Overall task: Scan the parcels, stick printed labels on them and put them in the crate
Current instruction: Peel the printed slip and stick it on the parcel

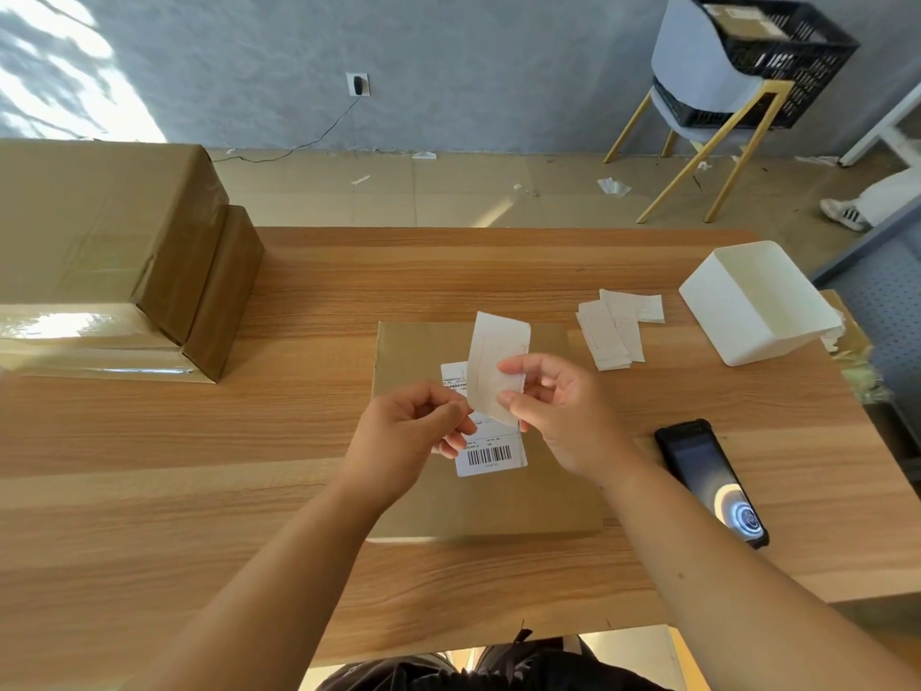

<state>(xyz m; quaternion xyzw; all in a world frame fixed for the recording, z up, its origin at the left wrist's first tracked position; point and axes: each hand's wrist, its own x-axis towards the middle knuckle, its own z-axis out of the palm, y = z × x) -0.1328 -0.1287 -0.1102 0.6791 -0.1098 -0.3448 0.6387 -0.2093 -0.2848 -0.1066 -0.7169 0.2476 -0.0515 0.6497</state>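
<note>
White label [498, 351] stands nearly upright between the hands, long axis pointing away. The right hand [558, 411] pinches its lower end, the left hand [408, 431] its lower corner, both above the brown parcel [488, 506].

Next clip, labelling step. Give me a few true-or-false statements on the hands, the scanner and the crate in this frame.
1. The right hand holds a paper slip above the flat parcel, and the left hand pinches its edge. True.
2. The right hand holds the scanner. False: it lies on the table, right of the flat parcel.
3. A barcode label is already on the flat parcel. True.
4. The crate stands on the table. False: it sits on a chair beyond the table, with a box inside.
</note>
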